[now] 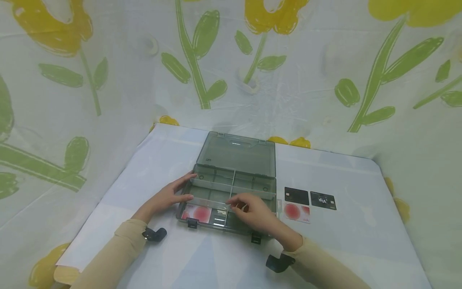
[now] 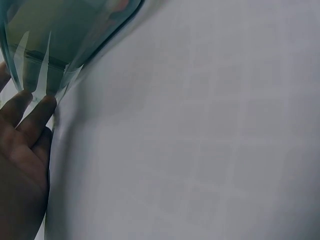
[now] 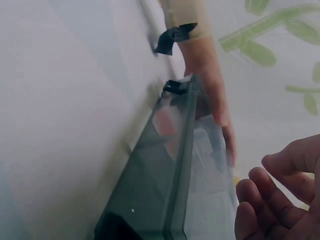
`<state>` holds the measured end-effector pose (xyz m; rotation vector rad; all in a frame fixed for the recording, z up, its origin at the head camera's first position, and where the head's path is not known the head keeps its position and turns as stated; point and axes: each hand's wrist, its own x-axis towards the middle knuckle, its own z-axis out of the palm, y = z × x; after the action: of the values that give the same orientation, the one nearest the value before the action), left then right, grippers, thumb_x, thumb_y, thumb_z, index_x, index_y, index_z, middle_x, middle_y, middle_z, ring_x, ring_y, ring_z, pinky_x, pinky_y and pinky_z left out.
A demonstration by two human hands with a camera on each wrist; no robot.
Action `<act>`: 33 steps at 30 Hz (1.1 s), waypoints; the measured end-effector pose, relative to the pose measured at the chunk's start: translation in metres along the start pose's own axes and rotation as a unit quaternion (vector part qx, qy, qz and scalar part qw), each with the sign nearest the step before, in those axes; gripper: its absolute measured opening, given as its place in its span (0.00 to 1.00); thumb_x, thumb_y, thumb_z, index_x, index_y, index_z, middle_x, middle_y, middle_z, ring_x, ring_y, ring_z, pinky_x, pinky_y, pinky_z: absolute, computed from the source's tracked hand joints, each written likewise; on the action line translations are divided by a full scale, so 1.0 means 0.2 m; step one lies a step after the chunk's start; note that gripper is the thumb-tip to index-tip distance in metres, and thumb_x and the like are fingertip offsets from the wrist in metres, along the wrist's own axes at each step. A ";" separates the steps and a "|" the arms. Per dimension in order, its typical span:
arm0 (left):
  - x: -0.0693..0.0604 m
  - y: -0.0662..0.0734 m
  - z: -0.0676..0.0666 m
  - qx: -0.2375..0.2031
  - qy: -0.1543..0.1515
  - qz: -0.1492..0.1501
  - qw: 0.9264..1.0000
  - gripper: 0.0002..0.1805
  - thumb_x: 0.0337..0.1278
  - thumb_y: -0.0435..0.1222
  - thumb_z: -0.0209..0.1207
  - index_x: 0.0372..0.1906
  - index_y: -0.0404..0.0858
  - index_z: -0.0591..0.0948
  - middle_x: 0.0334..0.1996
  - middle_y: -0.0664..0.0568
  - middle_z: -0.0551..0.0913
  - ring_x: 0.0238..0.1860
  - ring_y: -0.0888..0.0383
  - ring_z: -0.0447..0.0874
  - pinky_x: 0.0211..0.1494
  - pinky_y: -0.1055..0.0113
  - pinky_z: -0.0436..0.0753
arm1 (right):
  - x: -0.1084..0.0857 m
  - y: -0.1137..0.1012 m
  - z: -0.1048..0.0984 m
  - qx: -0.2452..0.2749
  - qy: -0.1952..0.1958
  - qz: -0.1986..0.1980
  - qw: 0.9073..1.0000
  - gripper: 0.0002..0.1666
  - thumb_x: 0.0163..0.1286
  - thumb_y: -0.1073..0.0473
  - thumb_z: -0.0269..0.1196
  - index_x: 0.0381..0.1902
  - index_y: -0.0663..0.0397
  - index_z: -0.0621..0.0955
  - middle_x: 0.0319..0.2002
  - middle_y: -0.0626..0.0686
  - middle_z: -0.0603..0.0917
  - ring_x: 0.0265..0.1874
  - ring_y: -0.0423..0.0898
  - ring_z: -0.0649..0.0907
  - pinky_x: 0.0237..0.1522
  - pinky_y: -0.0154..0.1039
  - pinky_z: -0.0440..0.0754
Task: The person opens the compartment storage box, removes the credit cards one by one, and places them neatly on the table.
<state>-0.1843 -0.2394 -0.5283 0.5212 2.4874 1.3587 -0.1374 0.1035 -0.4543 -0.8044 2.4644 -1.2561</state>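
A grey see-through compartment box (image 1: pixel 231 229) lies on the table with its lid (image 1: pixel 238 154) folded back. My left hand (image 1: pixel 164 200) rests at the box's left side, fingertips on its edge; the left wrist view shows these fingers (image 2: pixel 37 117) against the clear wall. Over the front middle, my right hand (image 1: pixel 254 210) has its thumb and fingers bent beside a clear divider (image 1: pixel 209 203). In the right wrist view, nothing shows between the right hand's loosely curled fingers (image 3: pixel 260 192). A red-and-white card (image 1: pixel 196 212) lies in the front left compartment.
Right of the box lie a black card (image 1: pixel 296 196), a black card marked Vip (image 1: pixel 323 200) and another red-and-white card (image 1: pixel 297 212). Black latches (image 1: pixel 256 239) stick out from the box's front. A flowered curtain (image 1: pixel 306 100) hangs behind the table (image 1: pixel 353 233).
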 end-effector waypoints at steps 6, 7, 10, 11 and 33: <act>0.00 0.00 0.00 -0.003 0.001 -0.003 1.000 0.41 0.64 0.49 0.66 0.79 0.56 0.62 0.82 0.49 0.50 0.80 0.39 0.48 0.76 0.32 0.52 | 0.05 -0.04 0.07 -0.003 -0.007 -0.010 1.000 0.13 0.73 0.63 0.61 0.53 0.54 0.85 0.43 0.46 0.86 0.41 0.40 0.82 0.43 0.35 0.84; 0.00 0.00 0.00 -0.003 0.000 -0.004 1.000 0.41 0.64 0.49 0.66 0.79 0.56 0.62 0.82 0.49 0.50 0.80 0.39 0.48 0.76 0.32 0.52 | 0.06 -0.04 0.08 -0.003 -0.007 -0.010 1.000 0.13 0.73 0.63 0.61 0.53 0.54 0.85 0.43 0.46 0.86 0.41 0.40 0.82 0.43 0.35 0.84; 0.00 0.00 0.00 -0.006 0.001 -0.005 1.000 0.41 0.65 0.49 0.66 0.79 0.56 0.62 0.82 0.49 0.50 0.80 0.39 0.48 0.76 0.31 0.52 | 0.09 -0.05 0.11 -0.007 -0.014 -0.011 1.000 0.14 0.73 0.62 0.62 0.54 0.53 0.85 0.43 0.45 0.86 0.41 0.39 0.82 0.44 0.35 0.84; 0.00 0.00 0.00 -0.008 0.001 -0.005 1.000 0.41 0.65 0.49 0.66 0.79 0.56 0.62 0.82 0.49 0.50 0.80 0.39 0.48 0.76 0.31 0.52 | 0.10 -0.05 0.12 -0.009 -0.020 -0.014 1.000 0.14 0.73 0.61 0.62 0.54 0.53 0.85 0.44 0.46 0.86 0.41 0.38 0.83 0.45 0.34 0.84; 0.00 -0.02 0.00 -0.005 0.002 0.001 1.000 0.40 0.64 0.49 0.66 0.79 0.57 0.63 0.82 0.50 0.51 0.80 0.40 0.48 0.75 0.30 0.51 | 0.24 -0.18 0.30 -0.186 -0.068 -0.020 0.980 0.20 0.71 0.57 0.66 0.58 0.54 0.83 0.46 0.49 0.87 0.39 0.38 0.82 0.41 0.33 0.83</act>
<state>-0.1853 -0.2402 -0.5313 0.5189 2.4814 1.3739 -0.1356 0.0184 -0.4607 -0.9973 2.6138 -0.7265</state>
